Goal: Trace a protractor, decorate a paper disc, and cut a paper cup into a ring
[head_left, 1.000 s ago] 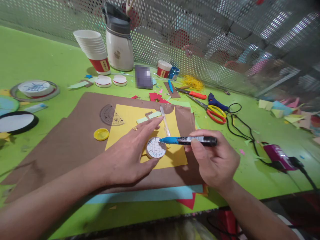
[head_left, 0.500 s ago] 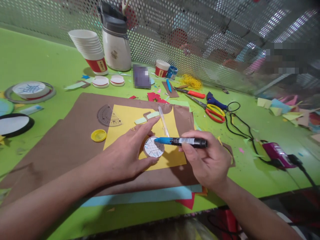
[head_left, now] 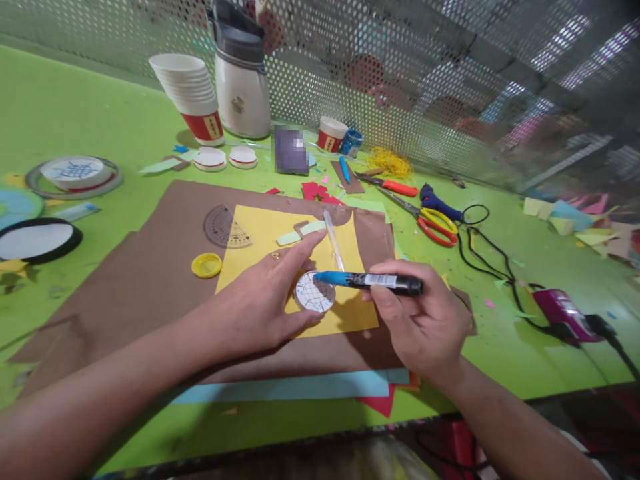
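Note:
A small round white disc [head_left: 314,297], marked with dark crossing lines and blue specks, sits over the yellow paper [head_left: 270,227]. My left hand [head_left: 265,293] curves around its left side, thumb below and fingers above, gripping it by the edge. In my right hand [head_left: 425,313] is a blue-and-black marker [head_left: 370,281], held nearly level. Its blue tip end lies over the top of the disc; whether the tip touches cannot be made out. Just behind my left fingers are a white pen [head_left: 333,240] and pale green paper strips [head_left: 289,238].
Brown sheets [head_left: 150,267] lie under the yellow paper, with a protractor [head_left: 225,227] and yellow lid [head_left: 207,265]. Scissors [head_left: 435,227], a glue gun [head_left: 440,203] and black cables [head_left: 493,260] are at right. Stacked paper cups [head_left: 193,100] and a thermos [head_left: 243,93] stand behind.
The camera view has shifted slightly, so the scene sits a little further right. Both hands keep their hold on the disc and the marker, with hardly any movement between them.

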The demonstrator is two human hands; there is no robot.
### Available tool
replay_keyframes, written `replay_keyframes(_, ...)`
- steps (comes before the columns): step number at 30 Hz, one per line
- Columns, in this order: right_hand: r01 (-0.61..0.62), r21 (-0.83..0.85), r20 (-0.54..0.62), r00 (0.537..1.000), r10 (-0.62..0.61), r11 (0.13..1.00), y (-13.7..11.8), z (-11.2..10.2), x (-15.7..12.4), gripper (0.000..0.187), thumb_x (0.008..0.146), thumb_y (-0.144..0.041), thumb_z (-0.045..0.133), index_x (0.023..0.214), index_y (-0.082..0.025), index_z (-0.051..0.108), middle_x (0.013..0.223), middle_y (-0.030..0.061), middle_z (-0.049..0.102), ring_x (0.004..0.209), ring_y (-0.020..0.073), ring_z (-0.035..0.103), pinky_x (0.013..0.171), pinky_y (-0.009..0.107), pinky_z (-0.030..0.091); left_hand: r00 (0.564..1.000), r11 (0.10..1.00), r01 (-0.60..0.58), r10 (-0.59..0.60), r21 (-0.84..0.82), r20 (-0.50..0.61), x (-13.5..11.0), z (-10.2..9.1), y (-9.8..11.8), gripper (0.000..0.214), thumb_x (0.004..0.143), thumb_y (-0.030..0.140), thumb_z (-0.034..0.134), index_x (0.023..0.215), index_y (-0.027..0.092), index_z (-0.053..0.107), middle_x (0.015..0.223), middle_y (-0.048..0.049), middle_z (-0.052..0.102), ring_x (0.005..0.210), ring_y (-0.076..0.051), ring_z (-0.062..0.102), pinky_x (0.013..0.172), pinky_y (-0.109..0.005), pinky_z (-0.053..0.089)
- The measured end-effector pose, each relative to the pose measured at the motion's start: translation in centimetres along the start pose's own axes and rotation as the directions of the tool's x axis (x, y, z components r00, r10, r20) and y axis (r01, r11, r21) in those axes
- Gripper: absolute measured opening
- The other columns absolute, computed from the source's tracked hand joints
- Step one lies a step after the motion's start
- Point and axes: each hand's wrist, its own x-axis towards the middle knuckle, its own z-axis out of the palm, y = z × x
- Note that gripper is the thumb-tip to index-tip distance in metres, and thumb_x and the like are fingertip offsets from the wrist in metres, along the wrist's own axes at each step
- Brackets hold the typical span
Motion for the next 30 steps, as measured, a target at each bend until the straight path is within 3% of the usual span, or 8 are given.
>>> replay_keyframes(5,0.011,-0.002,-0.043,0.999,-0.011,1.0,-0.08,-0.12,0.11,0.019,0.086,-0.016,0.072,0.105,-0.021,0.068,0.084,-0.0028,0.073,0.065,0.0101,0.072,0.063,0.019,0.057,1.0,1.0,-0.01,0.01,-0.006,-0.005,0.05,-0.04,0.09,0.092,0.083,0.033,0.067,0.158,0.025,0.015,0.134,-0.0128,0.064,0.126,-0.029,0.059,0.104,-0.043,0.047)
replay_keyframes(17,0.04,-0.029,0.041,0.998,-0.039,0.999,0.17,0.35,0.0,0.02,0.088,-0.016,0.07,0.107,-0.023,0.065,0.09,-0.0026,0.072,0.072,0.0107,0.071,0.069,0.021,0.056,1.0,1.0,-0.023,0.023,0.0,-0.012,0.15,0.09,-0.27,0.092,0.082,0.034,0.067,0.158,0.026,0.015,0.136,-0.0139,0.062,0.126,-0.029,0.06,0.103,-0.045,0.048)
replay_keyframes(25,0.065,-0.028,-0.023,0.998,-0.065,0.998,-0.36,0.11,0.17,0.017,0.087,-0.015,0.07,0.103,-0.02,0.066,0.081,-0.0023,0.071,0.063,0.0103,0.07,0.062,0.02,0.056,1.0,1.0,0.002,-0.002,-0.004,0.009,0.09,0.04,-0.09,0.092,0.082,0.034,0.066,0.158,0.026,0.014,0.135,-0.0126,0.063,0.128,-0.028,0.059,0.104,-0.044,0.046)
replay_keyframes(30,0.044,-0.053,-0.018,0.999,-0.045,0.998,-0.11,0.19,0.08,0.019,0.087,-0.016,0.07,0.104,-0.022,0.066,0.087,-0.0028,0.073,0.068,0.0098,0.071,0.067,0.019,0.057,1.0,1.0,-0.005,0.005,-0.001,0.001,0.19,0.05,-0.17,0.09,0.082,0.035,0.066,0.158,0.025,0.017,0.133,-0.0133,0.064,0.126,-0.029,0.06,0.103,-0.044,0.047)
